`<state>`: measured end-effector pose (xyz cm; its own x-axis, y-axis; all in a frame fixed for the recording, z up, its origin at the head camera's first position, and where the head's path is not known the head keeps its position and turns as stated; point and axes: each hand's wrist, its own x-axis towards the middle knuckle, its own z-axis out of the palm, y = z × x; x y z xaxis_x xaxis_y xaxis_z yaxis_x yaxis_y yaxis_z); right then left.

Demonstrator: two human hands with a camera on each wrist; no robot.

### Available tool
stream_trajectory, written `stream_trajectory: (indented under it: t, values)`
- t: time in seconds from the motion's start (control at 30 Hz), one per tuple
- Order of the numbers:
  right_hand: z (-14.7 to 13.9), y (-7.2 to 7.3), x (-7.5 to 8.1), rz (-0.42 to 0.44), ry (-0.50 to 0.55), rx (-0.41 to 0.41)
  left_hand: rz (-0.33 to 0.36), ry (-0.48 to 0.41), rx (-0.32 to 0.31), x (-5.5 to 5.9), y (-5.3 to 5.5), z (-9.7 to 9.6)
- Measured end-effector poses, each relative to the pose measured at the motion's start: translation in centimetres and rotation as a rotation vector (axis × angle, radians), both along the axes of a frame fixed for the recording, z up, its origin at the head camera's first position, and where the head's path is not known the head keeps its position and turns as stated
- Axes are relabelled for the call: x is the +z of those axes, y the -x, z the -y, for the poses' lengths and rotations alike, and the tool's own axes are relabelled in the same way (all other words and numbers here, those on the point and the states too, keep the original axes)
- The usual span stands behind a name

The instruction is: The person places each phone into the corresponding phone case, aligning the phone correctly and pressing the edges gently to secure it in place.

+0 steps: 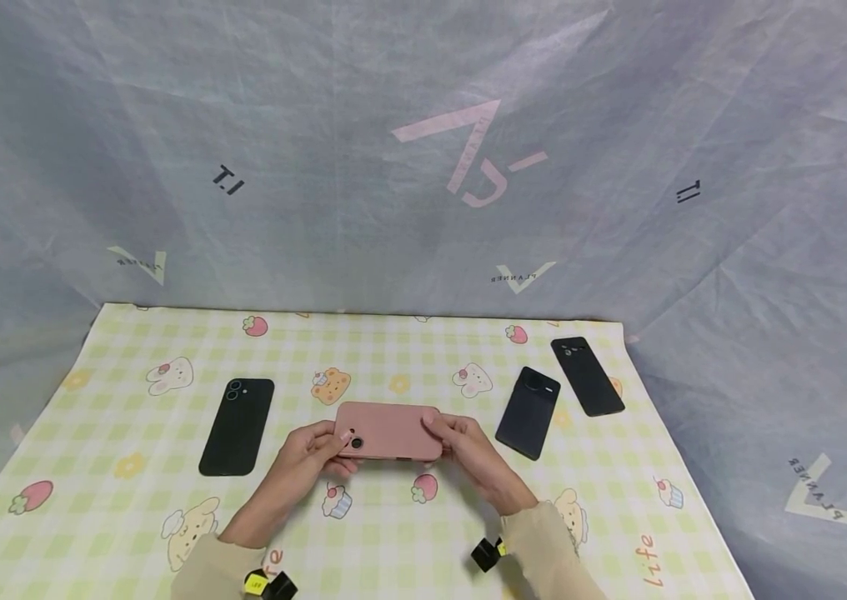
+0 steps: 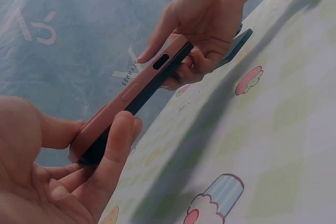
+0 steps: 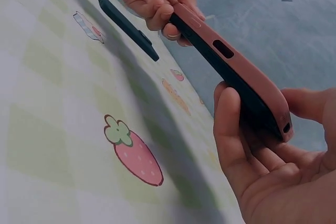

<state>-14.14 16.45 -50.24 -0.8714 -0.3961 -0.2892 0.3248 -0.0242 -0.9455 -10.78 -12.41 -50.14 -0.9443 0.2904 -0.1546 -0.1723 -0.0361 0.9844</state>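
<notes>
Both hands hold a phone in a pink case (image 1: 391,431) sideways above the table, pink back upward. My left hand (image 1: 313,450) pinches the camera end, thumb on top beside the dark lens holes and fingers beneath. My right hand (image 1: 472,454) pinches the opposite end, its thumb on the pink back. In the left wrist view the pink case (image 2: 113,106) shows a dark cutout along its side, with the dark phone (image 2: 144,95) under it. The right wrist view shows the same pink case (image 3: 252,69) above the dark phone (image 3: 210,51). The phone's underside is mostly hidden.
A black phone (image 1: 237,427) lies left of the hands. To the right lie a dark phone (image 1: 528,413) and, farther back, another black one (image 1: 587,377). They lie on a green checked tablecloth (image 1: 93,450) with cartoon prints. A grey-blue cloth (image 1: 363,208) hangs behind.
</notes>
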Motion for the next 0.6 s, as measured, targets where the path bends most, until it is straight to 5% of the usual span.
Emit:
stream_trajectory:
  t: [0.3,0.6]
  values:
    - [-0.38,-0.25,-0.31,-0.004,0.033,0.102,-0.004,0.001,0.023,0.15,0.12,-0.06]
    - [-0.36,-0.48,-0.07,-0.026,0.086,0.100,0.024,0.010,0.055,0.38,0.28,-0.27]
